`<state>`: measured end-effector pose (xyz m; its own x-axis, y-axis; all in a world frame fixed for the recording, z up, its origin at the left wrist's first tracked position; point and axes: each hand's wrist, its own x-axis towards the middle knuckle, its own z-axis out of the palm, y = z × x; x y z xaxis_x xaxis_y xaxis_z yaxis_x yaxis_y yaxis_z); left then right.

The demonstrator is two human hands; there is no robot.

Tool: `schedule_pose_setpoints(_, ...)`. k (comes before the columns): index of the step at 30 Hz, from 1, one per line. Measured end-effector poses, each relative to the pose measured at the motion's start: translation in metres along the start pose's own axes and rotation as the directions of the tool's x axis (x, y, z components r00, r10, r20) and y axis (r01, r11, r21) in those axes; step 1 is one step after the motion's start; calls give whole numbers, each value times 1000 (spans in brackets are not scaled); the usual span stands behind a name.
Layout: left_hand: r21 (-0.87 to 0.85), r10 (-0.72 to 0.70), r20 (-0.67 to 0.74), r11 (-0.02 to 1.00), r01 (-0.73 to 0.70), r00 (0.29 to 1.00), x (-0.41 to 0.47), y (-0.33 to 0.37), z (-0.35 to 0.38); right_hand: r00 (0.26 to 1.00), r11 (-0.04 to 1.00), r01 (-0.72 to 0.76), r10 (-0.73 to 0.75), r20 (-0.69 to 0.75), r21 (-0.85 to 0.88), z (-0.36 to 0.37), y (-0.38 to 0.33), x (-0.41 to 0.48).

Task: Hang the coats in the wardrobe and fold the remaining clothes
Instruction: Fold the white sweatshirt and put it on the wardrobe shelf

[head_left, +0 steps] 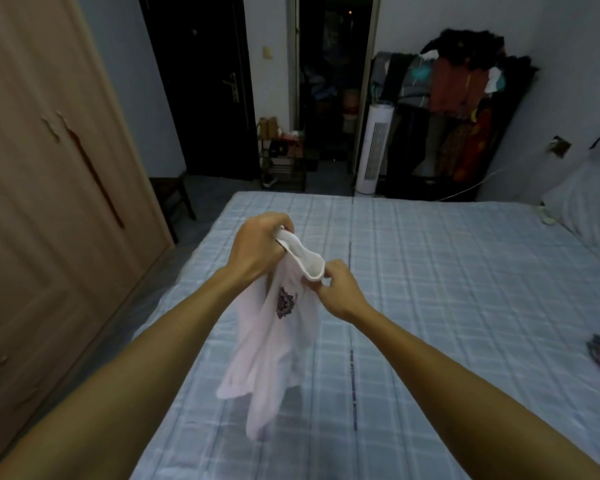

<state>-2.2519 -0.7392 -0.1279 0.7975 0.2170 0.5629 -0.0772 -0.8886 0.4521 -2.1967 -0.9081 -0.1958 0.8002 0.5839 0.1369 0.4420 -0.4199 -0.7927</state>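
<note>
Pale pink, the small top [274, 344] hangs above the checked bed [465, 289] by its collar — left hand [260, 247] fisted on one side, right hand [340, 289] pinching the other — so spreading the hands should flatten it for folding.

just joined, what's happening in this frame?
A person stands at a bed, holding a pale pink top up by its white collar. The left hand grips one side of the collar, the right hand pinches the other. The top hangs loose above the bedcover, not yet folded. The wardrobe on the left is shut.
</note>
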Motion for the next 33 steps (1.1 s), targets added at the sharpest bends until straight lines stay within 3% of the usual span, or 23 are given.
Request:
schedule_pose_setpoints(3, 74, -15, 8, 997, 14, 1000, -2, -3, -19, 987, 976, -98, 120, -105, 193, -11, -14, 2)
schedule_pose_setpoints(6, 226, -24, 82, 974, 5, 996, -8, -12, -39, 970, 974, -85, 129, -205, 211, -32, -25, 2)
schedule_pose_setpoints(11, 395, -74, 288, 918, -48, 955, -23, -24, -48, 957, 999, 40, -30, -289, 29, -54, -45, 1)
schedule_pose_setpoints(14, 455, -188, 304, 890, 31, 934, -33, -31, -49, 943, 976, 119, -168, -287, -182, -67, -48, -1)
schedule_pose_setpoints(16, 451, -256, 238, 883, 127, 937, -40, -44, -51, 920, 949, 145, -233, -316, -280, -79, -45, -3)
schedule_pose_setpoints(18, 300, -335, 132, 911, 285, 933, -49, -60, -51, 901, 937, 122, -243, -359, -328, -93, -41, -7)
schedule_pose_setpoints(20, -36, -432, 81, 899, 436, 898, -55, -66, -48, 899, 921, 71, -225, -376, -382, -104, -38, -15)
schedule_pose_setpoints(22, -307, -480, 62, 825, 474, 875, -54, -55, -44, 899, 918, 41, -207, -386, -395, -110, -40, -24)
schedule_pose_setpoints(25, -485, -518, 49, 735, 474, 854, -46, -32, -38, 902, 932, 6, -161, -401, -361, -115, -48, -36)
schedule_pose_setpoints(27, -481, -489, 11, 762, 433, 872, -42, -24, -33, 906, 938, -19, -131, -403, -347, -119, -50, -44)
schedule_pose_setpoints(29, -402, -389, -76, 855, 328, 918, -39, -23, -29, 902, 940, -57, -96, -421, -337, -124, -48, -54)
schedule_pose_setpoints(33, -45, -92, -117, 995, 87, 989, -44, -21, -37, 887, 910, -155, -43, -460, -384, -132, -36, -74)
